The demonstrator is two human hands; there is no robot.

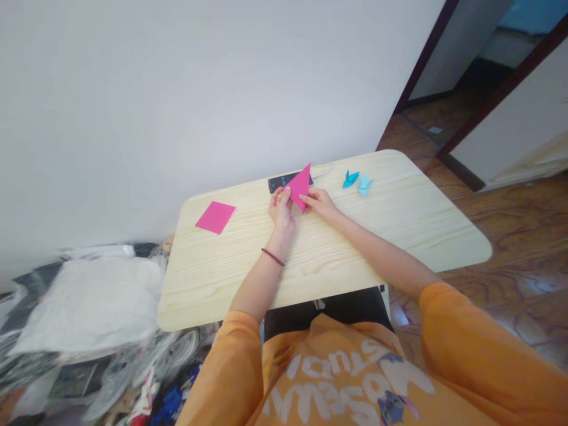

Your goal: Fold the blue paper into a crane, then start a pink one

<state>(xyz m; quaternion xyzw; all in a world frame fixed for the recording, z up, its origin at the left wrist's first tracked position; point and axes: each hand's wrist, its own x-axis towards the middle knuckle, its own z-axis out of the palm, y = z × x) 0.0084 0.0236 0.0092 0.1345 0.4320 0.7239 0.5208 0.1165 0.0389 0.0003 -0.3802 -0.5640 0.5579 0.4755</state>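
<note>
A pink sheet of origami paper point(300, 182), folded into a triangle, is held up between both hands above the table. My left hand point(281, 207) pinches its left side with thumb and fingers. On the right edge, near the lower corner, my right hand point(318, 202) grips the same paper. Just behind the paper lies a dark phone point(278, 183), partly hidden by it, with its screen lit. Flat on the table to the left rests another pink paper point(215, 217), square in shape.
Two small folded paper figures, one dark blue point(350, 178) and one light blue point(364, 185), stand at the back right of the pale wooden table point(248, 266). A white cable point(327, 168) runs from the phone. Left of the table are piled bags point(93, 302); a wall rises behind.
</note>
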